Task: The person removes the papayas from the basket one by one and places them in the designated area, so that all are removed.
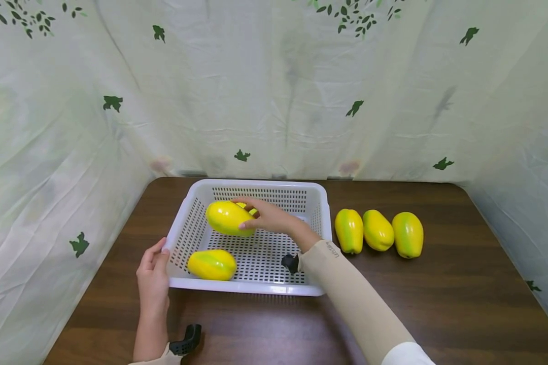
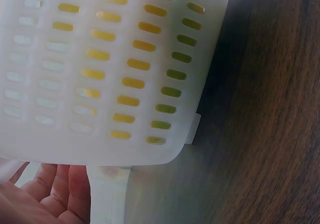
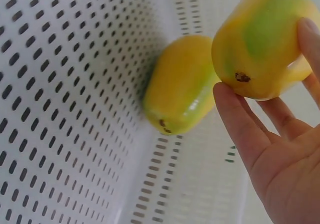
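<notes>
Presently the right hand [image 1: 268, 217] grips a yellow-green papaya [image 1: 228, 218], thumb and fingers curled round its end, holding it above the floor of the white basket [image 1: 317, 203]. A second papaya [image 1: 211, 264] lies on the basket floor near the front left corner. The left hand [image 1: 152, 276] rests with relaxed fingers against the basket's outer left wall, grasping nothing. Three more papayas [image 1: 378, 230] stand in a row on the bench [image 1: 461, 294], just beside the basket's right wall. Basket: rigid plastic, slotted walls and floor, rounded corners. Papayas: smooth, glossy, oval. Bench: dark wood grain. A leaf-printed cloth [image 1: 274, 91] encloses the bench.
</notes>
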Demonstrator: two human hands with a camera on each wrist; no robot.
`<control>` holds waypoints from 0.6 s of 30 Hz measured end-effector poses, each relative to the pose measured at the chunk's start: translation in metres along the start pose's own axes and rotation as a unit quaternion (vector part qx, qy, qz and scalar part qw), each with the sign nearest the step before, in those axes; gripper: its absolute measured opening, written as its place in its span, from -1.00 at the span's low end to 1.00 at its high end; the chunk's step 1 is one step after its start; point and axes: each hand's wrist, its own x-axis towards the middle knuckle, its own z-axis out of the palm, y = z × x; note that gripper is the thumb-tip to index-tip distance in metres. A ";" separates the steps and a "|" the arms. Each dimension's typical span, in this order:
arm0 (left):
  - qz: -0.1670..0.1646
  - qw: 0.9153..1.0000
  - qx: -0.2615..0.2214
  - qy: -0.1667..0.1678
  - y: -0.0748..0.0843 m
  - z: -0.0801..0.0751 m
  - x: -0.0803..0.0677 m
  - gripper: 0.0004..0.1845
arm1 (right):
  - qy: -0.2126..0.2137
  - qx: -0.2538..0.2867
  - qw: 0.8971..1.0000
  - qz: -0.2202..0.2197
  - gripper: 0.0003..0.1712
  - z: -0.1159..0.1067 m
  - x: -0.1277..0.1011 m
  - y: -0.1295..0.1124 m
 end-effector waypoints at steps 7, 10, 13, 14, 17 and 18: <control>-0.008 1.000 -0.003 0.003 0.004 0.001 -0.002 -0.53 | 0.037 0.034 0.999 -0.013 -0.27 -0.009 -0.008 -0.005; -0.010 1.000 -0.004 0.003 0.004 0.001 -0.002 -0.53 | 0.052 0.032 0.998 -0.031 -0.27 -0.012 -0.011 -0.006; -0.014 1.000 -0.001 0.002 0.005 0.001 -0.002 -0.55 | 0.063 0.038 0.997 -0.037 -0.27 -0.013 -0.014 -0.006; -0.009 1.000 -0.004 -0.001 0.002 0.000 -0.001 -0.55 | 0.066 0.040 0.996 -0.036 -0.27 -0.014 -0.015 -0.007; -0.004 1.000 -0.007 0.000 0.000 0.000 0.000 -0.54 | 0.074 0.047 0.996 -0.028 -0.26 -0.015 -0.021 -0.011; -0.002 1.000 -0.005 0.000 -0.001 0.000 0.000 -0.54 | 0.076 0.050 0.995 -0.027 -0.27 -0.016 -0.024 -0.015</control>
